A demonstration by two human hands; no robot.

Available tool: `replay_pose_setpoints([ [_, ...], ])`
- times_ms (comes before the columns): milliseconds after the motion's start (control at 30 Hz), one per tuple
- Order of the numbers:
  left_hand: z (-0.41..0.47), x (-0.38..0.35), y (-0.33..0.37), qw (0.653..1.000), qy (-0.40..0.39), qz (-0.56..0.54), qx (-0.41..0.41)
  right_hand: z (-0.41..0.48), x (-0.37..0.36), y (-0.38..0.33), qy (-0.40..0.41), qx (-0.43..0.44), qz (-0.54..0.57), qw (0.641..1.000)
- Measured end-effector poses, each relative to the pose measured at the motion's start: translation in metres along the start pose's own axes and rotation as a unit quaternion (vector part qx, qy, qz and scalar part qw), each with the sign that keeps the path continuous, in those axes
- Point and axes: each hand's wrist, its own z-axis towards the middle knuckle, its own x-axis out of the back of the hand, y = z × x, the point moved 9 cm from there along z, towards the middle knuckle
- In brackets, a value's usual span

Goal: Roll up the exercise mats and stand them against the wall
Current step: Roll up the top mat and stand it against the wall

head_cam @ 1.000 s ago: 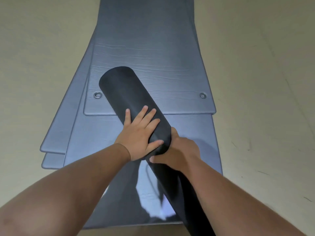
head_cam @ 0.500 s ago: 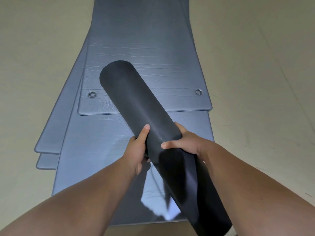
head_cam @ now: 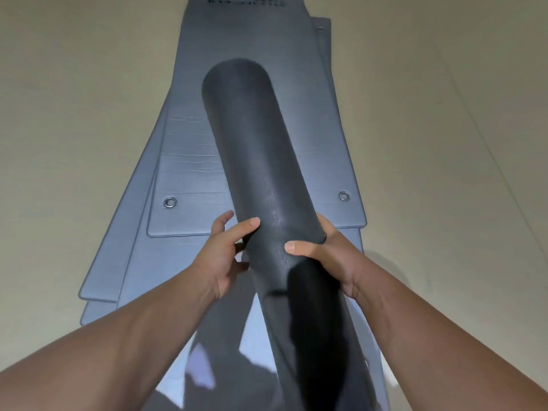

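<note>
A rolled black exercise mat (head_cam: 255, 149) is held up in front of me, its far end pointing away and slightly left. My left hand (head_cam: 224, 250) grips its left side with the thumb on top. On the roll's right side, my right hand (head_cam: 323, 256) wraps around it. Under the roll lie several flat grey mats (head_cam: 189, 176), stacked and fanned on the floor; the top one has two metal eyelets (head_cam: 170, 202) near its close edge. The roll's near end runs out of view at the bottom.
Beige floor (head_cam: 74, 114) lies on both sides of the mat stack. Printed lettering (head_cam: 246, 2) marks the far end of one long grey mat. No wall is in view.
The black roll has swung from a left-leaning diagonal towards straight ahead and risen. My left hand went from lying flat on top to gripping the side; my right hand has moved onto the right side.
</note>
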Motion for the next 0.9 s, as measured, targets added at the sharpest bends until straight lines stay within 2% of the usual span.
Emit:
replay_pose_setpoints([
  [167, -0.070, -0.043, 0.100, 0.998, -0.035, 0.045, -0.023, -0.055, -0.010, -0.101, 0.012, 0.020, 0.029, 0.999],
  [400, -0.230, -0.084, 0.271, 0.996, -0.052, 0.047, -0.046, -0.183, -0.060, -0.287, 0.014, 0.055, 0.031, 0.998],
  [467, -0.299, -0.083, 0.348, 0.995, -0.053, 0.058, -0.054, -0.237, -0.091, -0.368, 0.021, 0.061, 0.025, 0.998],
  [533, -0.324, -0.082, 0.375, 0.994, -0.053, 0.060, -0.073, -0.260, -0.110, -0.400, 0.014, 0.087, 0.021, 0.996],
  [700, -0.460, -0.074, 0.493, 0.992, -0.087, 0.033, -0.086, -0.372, -0.182, -0.530, 0.040, 0.137, 0.007, 0.990],
  [900, -0.546, -0.059, 0.574, 0.986, -0.131, -0.008, -0.098, -0.443, -0.250, -0.612, 0.049, 0.205, 0.031, 0.977],
])
